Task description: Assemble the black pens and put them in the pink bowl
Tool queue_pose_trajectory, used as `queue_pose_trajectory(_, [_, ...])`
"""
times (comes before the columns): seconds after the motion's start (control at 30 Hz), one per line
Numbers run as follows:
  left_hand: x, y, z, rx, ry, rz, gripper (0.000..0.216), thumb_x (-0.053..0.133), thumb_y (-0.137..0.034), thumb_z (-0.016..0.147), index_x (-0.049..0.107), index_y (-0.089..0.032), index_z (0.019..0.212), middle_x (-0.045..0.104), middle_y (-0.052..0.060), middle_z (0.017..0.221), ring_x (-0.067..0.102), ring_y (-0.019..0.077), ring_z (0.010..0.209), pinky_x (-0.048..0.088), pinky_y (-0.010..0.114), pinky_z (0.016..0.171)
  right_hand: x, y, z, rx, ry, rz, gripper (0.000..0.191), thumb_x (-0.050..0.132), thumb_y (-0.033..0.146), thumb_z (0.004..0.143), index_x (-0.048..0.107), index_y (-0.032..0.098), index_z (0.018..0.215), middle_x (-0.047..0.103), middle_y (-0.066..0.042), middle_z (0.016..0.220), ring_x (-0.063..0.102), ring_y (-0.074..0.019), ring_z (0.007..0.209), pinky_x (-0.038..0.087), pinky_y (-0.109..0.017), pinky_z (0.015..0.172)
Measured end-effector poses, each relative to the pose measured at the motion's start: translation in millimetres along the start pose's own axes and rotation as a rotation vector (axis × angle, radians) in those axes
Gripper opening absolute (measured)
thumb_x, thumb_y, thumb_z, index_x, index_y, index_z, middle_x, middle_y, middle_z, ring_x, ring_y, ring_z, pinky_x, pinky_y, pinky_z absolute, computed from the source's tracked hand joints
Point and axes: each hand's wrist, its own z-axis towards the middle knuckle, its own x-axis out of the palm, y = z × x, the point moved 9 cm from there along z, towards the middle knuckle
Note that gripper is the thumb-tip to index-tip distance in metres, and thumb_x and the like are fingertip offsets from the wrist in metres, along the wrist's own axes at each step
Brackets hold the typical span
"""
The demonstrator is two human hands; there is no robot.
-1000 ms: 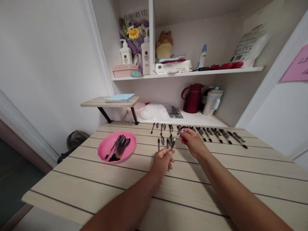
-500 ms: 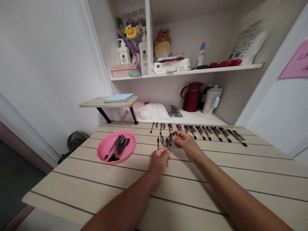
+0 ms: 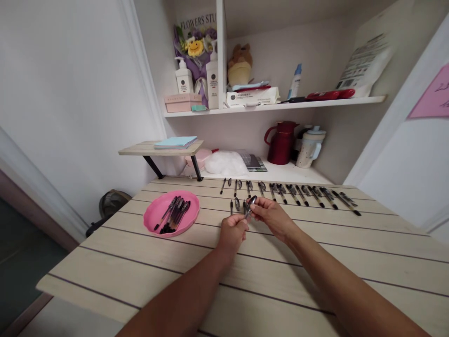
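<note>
My left hand (image 3: 232, 231) is closed round the lower end of a black pen (image 3: 249, 208), held just above the wooden table (image 3: 280, 262). My right hand (image 3: 271, 216) pinches a pen cap at the pen's upper tip, so both hands meet on the one pen. Just beyond them lie a few loose pens and caps (image 3: 237, 204). Farther back, a row of several pens and caps (image 3: 301, 193) runs along the table's rear. A pink plate (image 3: 154, 215) at the left holds several capped pens (image 3: 174, 215).
A small wooden riser (image 3: 159, 150) with a blue notebook stands at the table's back left. Behind are a red jug (image 3: 281, 142), a white jug (image 3: 310, 146) and a shelf (image 3: 315, 101) with bottles and packets. A white wall is at the right.
My right hand has come in from the rear row with a cap and met the pen held in my left hand. The two hands now touch at the pen.
</note>
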Motion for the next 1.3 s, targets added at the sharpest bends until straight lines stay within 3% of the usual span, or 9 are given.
queue_pose_trajectory(0.13, [-14.3,-19.3,8.4,0.105,-0.076,0.161,0.024,0.054,-0.025,0.067,0.067,-0.013,0.083,0.056,-0.002,0.054,0.044,0.0071,0.044,0.032,0.018,0.044,-27.6,-19.1,-1.4,0.016,-0.189,-0.037,0.041,0.058,0.054,0.068,0.061,0.017,0.085,0.062,-0.002,0.071,0.048,-0.0095,0.051,0.033,-0.022,0.046])
queue_pose_trajectory(0.23, [-40.9,-58.7,10.8,0.214,-0.149,0.494,0.023,0.056,-0.024,0.068,0.069,-0.017,0.085,0.065,0.002,0.067,0.054,0.0123,0.059,0.039,0.021,0.055,-62.0,-35.1,-6.0,0.014,-0.422,-0.175,0.040,0.057,0.055,0.067,0.061,0.016,0.075,0.057,0.000,0.059,0.039,-0.0076,0.042,0.029,-0.022,0.041])
queue_pose_trajectory(0.33, [-79.8,-108.7,6.5,0.294,-0.226,0.861,0.022,0.057,-0.022,0.069,0.070,-0.019,0.087,0.070,0.004,0.082,0.059,0.0163,0.074,0.040,0.023,0.065,-70.2,-48.2,-4.2,0.036,-0.391,-0.164,0.038,0.058,0.054,0.066,0.060,0.016,0.071,0.055,0.001,0.054,0.035,-0.0067,0.039,0.025,-0.021,0.038])
queue_pose_trajectory(0.5, [-161.2,-129.9,2.4,-0.066,-0.333,1.416,0.017,0.052,-0.023,0.072,0.068,-0.017,0.070,0.066,0.006,0.059,0.060,0.0180,0.062,0.038,0.024,0.057,-65.8,-47.6,-4.4,0.035,-0.334,-0.171,0.037,0.061,0.051,0.065,0.060,0.015,0.072,0.054,0.001,0.054,0.035,-0.0054,0.039,0.024,-0.019,0.036])
queue_pose_trajectory(0.63, [-184.9,-120.3,3.0,-0.163,-0.328,1.493,0.013,0.055,-0.020,0.068,0.065,-0.014,0.060,0.063,0.010,0.053,0.060,0.0212,0.056,0.037,0.027,0.054,-64.6,-50.4,-3.5,0.038,-0.336,-0.216,0.035,0.059,0.050,0.066,0.059,0.015,0.069,0.049,0.002,0.047,0.034,-0.0058,0.038,0.024,-0.020,0.037])
queue_pose_trajectory(0.77, [-169.9,-118.6,2.1,-0.080,-0.345,1.530,0.017,0.054,-0.025,0.071,0.066,-0.014,0.075,0.068,0.014,0.077,0.062,0.0251,0.073,0.039,0.030,0.061,-66.4,-52.2,-0.2,0.023,-0.347,-0.330,0.034,0.053,0.049,0.068,0.057,0.016,0.066,0.048,0.003,0.045,0.034,-0.0074,0.038,0.025,-0.021,0.038])
queue_pose_trajectory(0.93, [-96.2,-99.3,2.5,0.236,-0.133,1.265,0.022,0.051,-0.028,0.075,0.066,-0.018,0.085,0.068,0.008,0.087,0.060,0.0190,0.079,0.041,0.026,0.068,-53.4,-27.1,2.3,-0.049,-0.384,-0.791,0.032,0.046,0.046,0.071,0.054,0.018,0.057,0.055,-0.001,0.050,0.048,-0.0133,0.049,0.034,-0.024,0.049])
queue_pose_trajectory(1.1, [-42.0,-46.3,11.7,0.167,0.030,0.863,0.022,0.050,-0.023,0.073,0.067,-0.017,0.085,0.069,0.004,0.076,0.060,0.0152,0.067,0.043,0.023,0.059,-9.0,-21.9,2.4,0.118,-0.241,-1.202,0.040,0.043,0.051,0.074,0.061,0.018,0.060,0.065,-0.010,0.065,0.059,-0.0208,0.064,0.037,-0.028,0.056])
queue_pose_trajectory(1.3, [-38.3,-13.6,13.8,0.058,-0.078,0.590,0.024,0.053,-0.018,0.070,0.066,-0.017,0.090,0.066,0.003,0.069,0.058,0.0130,0.062,0.045,0.022,0.056,16.0,-21.4,1.4,0.206,-0.177,-1.417,0.029,0.046,0.033,0.075,0.065,0.013,0.085,0.066,-0.017,0.090,0.062,-0.0248,0.081,0.039,-0.029,0.063])
